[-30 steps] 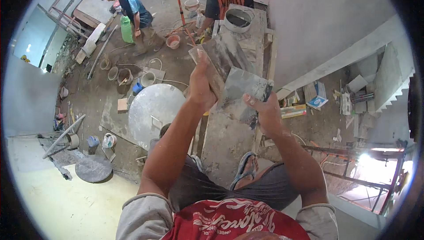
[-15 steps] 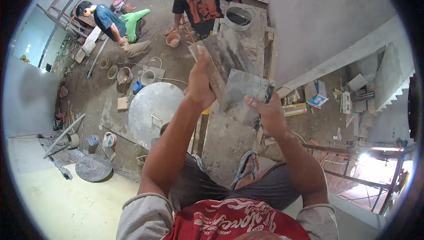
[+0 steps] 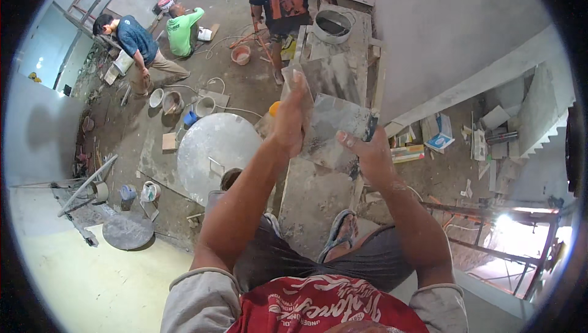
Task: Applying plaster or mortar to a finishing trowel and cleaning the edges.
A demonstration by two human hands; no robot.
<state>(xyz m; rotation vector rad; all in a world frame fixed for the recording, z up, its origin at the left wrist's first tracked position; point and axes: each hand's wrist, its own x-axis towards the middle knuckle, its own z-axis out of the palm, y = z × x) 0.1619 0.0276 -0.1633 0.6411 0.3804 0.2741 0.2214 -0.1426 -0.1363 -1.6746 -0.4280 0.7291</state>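
Observation:
My left hand is closed around the pale edge of a flat plastering board, which is tilted up steeply. How far its smeared face extends is hard to tell. A wide metal putty blade, smeared with grey plaster, is in my right hand. That thumb presses on the blade's face, and its other fingers are behind the dark back edge. The blade's left side meets or overlaps the board close to my left fingers. Both tools are above a plaster-stained plank platform.
A round grey tub stands at the platform's far end, near a person in a black shirt. Two more people are at far left. Below left are a large round white lid and several buckets. A pale wall rises at right.
My left hand has shifted slightly right and turned its board more edge-on. My right hand and blade have barely moved. The person in blue has stepped left; the one in black has straightened.

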